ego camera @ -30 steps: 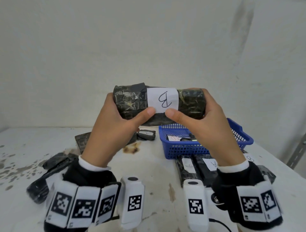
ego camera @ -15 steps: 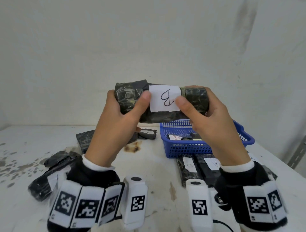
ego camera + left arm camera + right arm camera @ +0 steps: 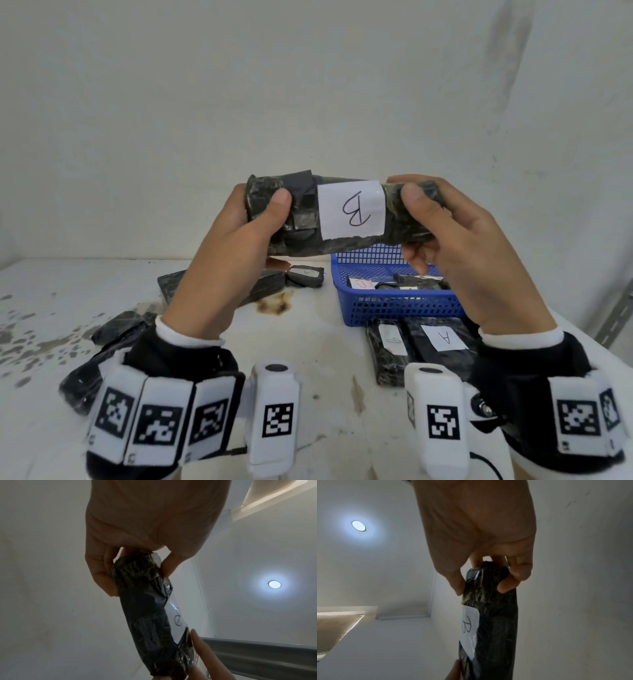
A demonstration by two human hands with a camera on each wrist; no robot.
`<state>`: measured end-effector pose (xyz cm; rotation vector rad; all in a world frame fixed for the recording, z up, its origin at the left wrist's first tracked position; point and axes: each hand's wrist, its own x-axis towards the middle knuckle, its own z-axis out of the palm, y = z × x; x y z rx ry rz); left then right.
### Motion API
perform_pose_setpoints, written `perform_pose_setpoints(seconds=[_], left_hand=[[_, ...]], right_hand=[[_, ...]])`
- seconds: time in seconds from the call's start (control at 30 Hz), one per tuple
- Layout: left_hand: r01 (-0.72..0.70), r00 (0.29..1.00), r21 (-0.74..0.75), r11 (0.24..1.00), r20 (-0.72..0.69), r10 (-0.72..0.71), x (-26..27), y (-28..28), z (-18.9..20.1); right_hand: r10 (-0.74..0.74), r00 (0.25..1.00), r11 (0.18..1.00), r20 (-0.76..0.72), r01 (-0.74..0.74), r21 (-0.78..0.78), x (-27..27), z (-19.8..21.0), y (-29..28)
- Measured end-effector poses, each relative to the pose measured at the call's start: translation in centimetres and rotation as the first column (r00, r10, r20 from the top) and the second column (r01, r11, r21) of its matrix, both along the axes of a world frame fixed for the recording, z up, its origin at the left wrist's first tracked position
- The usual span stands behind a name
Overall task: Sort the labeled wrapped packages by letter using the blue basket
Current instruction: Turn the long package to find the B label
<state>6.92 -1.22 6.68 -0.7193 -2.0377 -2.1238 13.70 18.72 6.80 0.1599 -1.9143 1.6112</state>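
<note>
Above the desk (image 3: 308,342) | I am reading the B package (image 3: 342,212), left hand (image 3: 219,260) and right hand (image 3: 479,253) each gripping one end | next, probably lowering it into the blue basket (image 3: 394,305).

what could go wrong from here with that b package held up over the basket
Both the left hand and right hand pinch the B package only at its ends, so it could slip and fall. The blue basket already holds packages, so it may land askew. A package labelled A lies nearby, so letters could get mixed.
</note>
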Motion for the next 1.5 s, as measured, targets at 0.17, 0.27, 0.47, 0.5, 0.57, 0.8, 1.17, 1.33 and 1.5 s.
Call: perform_pose_setpoints(seconds=[0.17,0.27,0.47,0.5,0.57,0.8,1.17,1.33,1.5], left_hand=[[0.037,0.999,0.002,0.999,0.021,-0.037,0.3,0.1,0.2],[0.025,1.0,0.002,1.0,0.016,-0.025,0.4,0.3,0.1],[-0.059,0.997,0.0,0.998,-0.042,0.059,0.5,0.5,-0.1],[-0.077,0.996,0.0,0.997,-0.052,0.077,0.5,0.6,-0.1],[-0.096,0.994,0.004,0.995,-0.061,0.096,0.6,0.7,-0.2],[-0.122,0.992,-0.082,0.989,-0.025,0.12,0.4,1.0,-0.3],[-0.04,0.998,0.03,0.999,0.055,0.038,0.0,0.2,0.1],[-0.051,0.998,0.018,0.999,0.033,0.051,0.1,0.3,0.0],[-0.082,0.996,-0.018,0.996,-0.039,0.081,0.7,0.8,-0.3]], right_hand=[[-0.045,0.999,0.999,0.008,0.045,0.024,0.2,0.1,-0.2],[-0.076,0.997,0.995,0.006,0.076,0.061,0.2,0.1,-0.5],[-0.076,0.997,0.993,-0.02,0.078,0.089,0.2,0.0,-1.3],[-0.078,0.997,0.991,-0.028,0.081,0.104,0.2,0.0,-1.4],[-0.076,0.996,0.989,-0.037,0.08,0.126,0.2,0.0,-1.6],[-0.068,0.993,0.987,-0.096,0.082,0.142,0.1,-0.2,-1.8],[-0.049,0.995,0.997,-0.082,0.054,0.049,0.2,0.1,-1.4],[-0.096,0.993,0.991,-0.07,0.102,0.087,0.1,0.0,-1.4],[-0.142,0.987,0.983,-0.076,0.149,0.105,0.0,-0.3,-1.7]])
